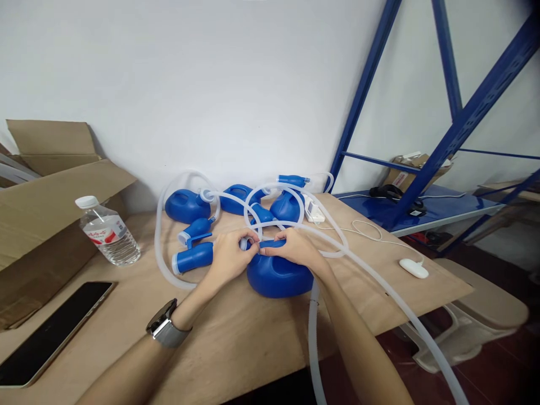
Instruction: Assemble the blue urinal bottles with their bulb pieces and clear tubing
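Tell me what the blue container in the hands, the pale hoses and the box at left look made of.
Blue container: probably moulded plastic, satin, given its smooth, softly shining curves. Hoses: likely flexible plastic or silicone, milky and translucent, bending in loops. Box: brown cardboard, matte, judging by its folded flaps.

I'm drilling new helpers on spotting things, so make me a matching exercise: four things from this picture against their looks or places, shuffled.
1. Front jug
2. Bottle
3. Watch
4. Cardboard box

A. Dark face, grey band
B. Brown, flaps open
C. Blue, right hand at its top
D. Clear, white cap

Pairs: 1-C, 2-D, 3-A, 4-B
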`<state>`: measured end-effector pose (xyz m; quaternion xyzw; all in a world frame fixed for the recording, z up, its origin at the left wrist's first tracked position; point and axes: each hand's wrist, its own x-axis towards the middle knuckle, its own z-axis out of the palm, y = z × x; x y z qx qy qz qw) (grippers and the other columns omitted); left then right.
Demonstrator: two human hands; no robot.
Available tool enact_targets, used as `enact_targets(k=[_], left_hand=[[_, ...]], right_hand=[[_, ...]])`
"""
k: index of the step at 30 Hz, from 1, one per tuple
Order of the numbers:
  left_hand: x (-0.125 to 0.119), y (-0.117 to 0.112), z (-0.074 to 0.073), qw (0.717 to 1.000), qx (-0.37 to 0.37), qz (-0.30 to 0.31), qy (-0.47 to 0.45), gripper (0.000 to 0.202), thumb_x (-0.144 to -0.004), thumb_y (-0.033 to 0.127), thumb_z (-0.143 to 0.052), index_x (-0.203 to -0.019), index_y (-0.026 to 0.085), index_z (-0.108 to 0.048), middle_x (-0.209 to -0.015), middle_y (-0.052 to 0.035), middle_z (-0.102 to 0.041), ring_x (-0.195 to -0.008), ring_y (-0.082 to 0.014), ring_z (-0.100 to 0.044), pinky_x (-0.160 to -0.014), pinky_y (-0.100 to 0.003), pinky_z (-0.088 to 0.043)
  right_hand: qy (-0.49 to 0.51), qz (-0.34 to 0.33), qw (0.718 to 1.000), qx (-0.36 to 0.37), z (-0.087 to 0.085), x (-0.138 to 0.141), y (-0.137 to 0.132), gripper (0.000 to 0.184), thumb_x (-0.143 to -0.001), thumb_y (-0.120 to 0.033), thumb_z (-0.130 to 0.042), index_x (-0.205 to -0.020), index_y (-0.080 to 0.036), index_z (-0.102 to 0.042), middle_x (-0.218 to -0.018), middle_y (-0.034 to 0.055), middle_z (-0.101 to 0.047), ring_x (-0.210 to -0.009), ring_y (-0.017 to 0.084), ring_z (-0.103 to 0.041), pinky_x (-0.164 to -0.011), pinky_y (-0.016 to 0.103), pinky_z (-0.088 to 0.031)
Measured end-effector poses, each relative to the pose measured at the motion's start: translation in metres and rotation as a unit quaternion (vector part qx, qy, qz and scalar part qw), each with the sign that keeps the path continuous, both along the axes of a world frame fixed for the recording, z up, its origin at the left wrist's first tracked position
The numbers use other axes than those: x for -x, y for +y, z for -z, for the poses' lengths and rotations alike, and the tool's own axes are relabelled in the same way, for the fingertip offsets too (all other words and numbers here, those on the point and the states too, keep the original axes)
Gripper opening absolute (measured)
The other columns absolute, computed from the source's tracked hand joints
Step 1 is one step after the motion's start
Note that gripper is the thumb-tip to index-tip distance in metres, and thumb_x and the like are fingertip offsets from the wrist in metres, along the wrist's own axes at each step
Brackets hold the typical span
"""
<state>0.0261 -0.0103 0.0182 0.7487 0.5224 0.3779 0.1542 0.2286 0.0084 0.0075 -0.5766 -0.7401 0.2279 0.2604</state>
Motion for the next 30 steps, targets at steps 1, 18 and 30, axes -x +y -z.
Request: enact_targets(k=[1,18,30], left_hand=[[-0.001,0.0,0.002,1.0,-0.004,-0.005,-0.009,0.007,-0.083,0.026,-0.066,-0.083,0.026,-0.073,-0.085,0.0025,-0.079,-0.081,-0.0205,-0.071,-0.077,-0.032,-0.052],[0.012,0.005,-0.008,0.988,-0.025,0.087,0.125,0.013,-0.084,0.027,-0.07,-0.096,0.027,-0.07,-0.101,0.0016,-0.079,-0.097,-0.025,-0.072,-0.084,-0.036,-0.05],[0.016,0.012,0.007,0.979,-0.09,0.071,0.168,0.031,-0.089,0.034,-0.069,-0.119,0.025,-0.068,-0.115,-0.0067,-0.072,-0.108,-0.0294,-0.067,-0.093,-0.041,-0.049]], right_hand=[[0.0,0.002,1.0,0.003,0.0,0.0,0.0,0.057,-0.067,-0.072,-0.075,-0.057,-0.022,-0.05,-0.054,-0.0065,-0.041,-0.054,0.012,-0.042,-0.051,0.027,-0.024],[-0.011,0.048,0.998,-0.029,0.008,0.006,0.005,0.052,-0.071,-0.07,-0.074,-0.062,-0.022,-0.058,-0.058,-0.0035,-0.053,-0.062,0.016,-0.052,-0.058,0.027,-0.034],[0.037,0.182,0.966,-0.178,0.024,-0.059,-0.078,0.069,-0.086,-0.062,-0.067,-0.145,-0.03,-0.051,-0.139,0.0123,-0.056,-0.137,0.036,-0.048,-0.114,0.058,-0.038]])
